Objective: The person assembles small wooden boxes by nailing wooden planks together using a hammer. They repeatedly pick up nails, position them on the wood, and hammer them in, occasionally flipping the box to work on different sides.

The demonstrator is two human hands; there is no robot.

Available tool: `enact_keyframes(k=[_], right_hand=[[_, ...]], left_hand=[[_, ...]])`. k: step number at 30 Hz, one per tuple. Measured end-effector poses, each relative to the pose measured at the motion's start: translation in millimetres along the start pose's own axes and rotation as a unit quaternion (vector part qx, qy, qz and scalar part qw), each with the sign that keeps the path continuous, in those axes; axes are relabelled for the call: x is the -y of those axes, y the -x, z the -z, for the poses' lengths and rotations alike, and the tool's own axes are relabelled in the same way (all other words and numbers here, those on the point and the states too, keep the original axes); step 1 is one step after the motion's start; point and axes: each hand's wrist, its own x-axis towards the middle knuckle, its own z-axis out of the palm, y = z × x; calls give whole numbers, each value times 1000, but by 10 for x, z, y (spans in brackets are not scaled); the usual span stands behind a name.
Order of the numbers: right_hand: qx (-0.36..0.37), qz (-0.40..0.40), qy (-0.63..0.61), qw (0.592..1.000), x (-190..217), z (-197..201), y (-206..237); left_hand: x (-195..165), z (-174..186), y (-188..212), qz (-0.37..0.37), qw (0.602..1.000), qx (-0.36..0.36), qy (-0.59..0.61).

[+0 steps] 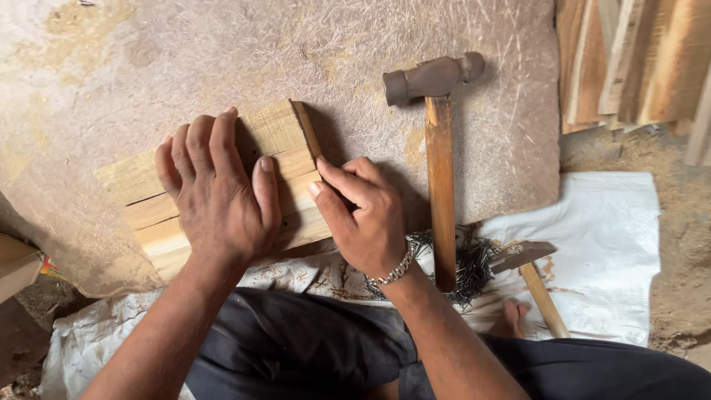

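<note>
Two bare hands are working over a small panel of wooden slats (281, 159) that is lying flat on a rough, fibrous slab (148, 67). Farthest left, the corner of a cardboard box (16, 265) is poking into view. Next, the left hand (218, 196) is pressing down flat on the slats, fingers spread and released, gripping nothing. Just right of it, a thin wooden strip (306, 127) is running across the slat ends along the panel's right edge. The right hand (363, 215), wearing a chain bracelet (392, 271) at the wrist, is curling its fingers against that edge; whether it is pinching something small there I cannot tell. Beside it, a ball-peen hammer (437, 78) with a long wooden handle is lying on the slab, its handle end reaching over a dark heap of nails (474, 263). Further right, a second, smaller hammer (529, 270) is resting on a white woven sack (607, 230), and stacked planks (637, 59) are showing in the upper right corner.
</note>
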Motion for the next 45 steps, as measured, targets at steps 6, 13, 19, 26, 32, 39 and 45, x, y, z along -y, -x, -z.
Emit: enact_keyframes(k=[6, 13, 19, 26, 32, 39, 45], right_hand=[[30, -19, 15, 999, 50, 62, 37], [-122, -62, 215, 967, 13, 733, 289], [0, -174, 209, 962, -59, 1010, 682], [23, -317, -303, 899, 124, 812, 638], [70, -325, -241, 912, 260, 506, 817], [38, -291, -264, 919, 250, 455, 821], [53, -323, -303, 895, 200, 398, 898]], left_hand=[[-6, 13, -7, 0, 1000, 5, 11], [-21, 33, -10, 8, 1000, 3, 8], [-13, 44, -6, 1, 1000, 11, -16], [8, 7, 7, -10, 1000, 9, -17], [-14, 30, 10, -3, 1000, 5, -3], [-21, 42, -11, -9, 1000, 11, -24], [-25, 47, -7, -1, 1000, 19, -16]])
